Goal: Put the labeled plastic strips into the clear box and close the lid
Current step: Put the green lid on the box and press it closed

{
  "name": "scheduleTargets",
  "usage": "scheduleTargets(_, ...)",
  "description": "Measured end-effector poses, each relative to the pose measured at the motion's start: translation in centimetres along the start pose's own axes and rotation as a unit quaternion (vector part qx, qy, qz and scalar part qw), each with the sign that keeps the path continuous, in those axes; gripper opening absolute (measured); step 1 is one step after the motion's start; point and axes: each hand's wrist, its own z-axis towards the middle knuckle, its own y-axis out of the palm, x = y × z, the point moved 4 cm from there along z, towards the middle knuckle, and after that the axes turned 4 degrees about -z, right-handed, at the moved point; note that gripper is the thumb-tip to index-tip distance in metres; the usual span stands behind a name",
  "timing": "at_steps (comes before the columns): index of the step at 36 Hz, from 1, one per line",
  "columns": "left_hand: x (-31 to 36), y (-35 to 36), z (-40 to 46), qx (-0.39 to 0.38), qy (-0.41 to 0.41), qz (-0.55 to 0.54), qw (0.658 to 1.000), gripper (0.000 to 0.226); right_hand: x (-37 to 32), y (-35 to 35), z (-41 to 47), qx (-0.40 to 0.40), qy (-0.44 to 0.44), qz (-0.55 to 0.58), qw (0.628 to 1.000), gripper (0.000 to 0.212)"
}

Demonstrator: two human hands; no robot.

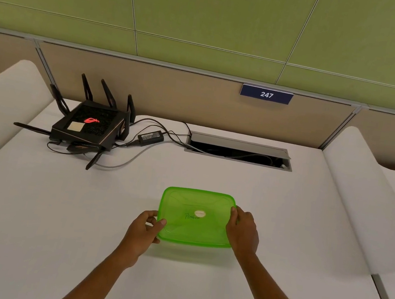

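A box with a translucent green lid sits on the white table in front of me; the lid lies flat on top and bears handwritten text and a small round sticker. My left hand grips the lid's left edge, thumb on top. My right hand grips the right edge, fingers curled over the rim. The box body under the lid is hidden, and no labeled strips can be seen.
A black router with several antennas stands at the back left, with a power brick and cables trailing to an open cable hatch. White dividers rise at both sides of the table.
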Motion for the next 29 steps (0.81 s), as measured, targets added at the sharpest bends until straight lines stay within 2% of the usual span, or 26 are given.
scheduleTargets(16,-0.7,0.0,0.0,0.006,0.008,-0.005,1.0,0.027,0.9,0.3,-0.1,-0.027,0.074,0.077,0.994,0.045)
scheduleTargets(29,-1.0,-0.1,-0.1,0.001,0.003,-0.008,1.0,0.027,0.7,0.6,0.4,-0.049,0.059,0.072,0.994,0.05)
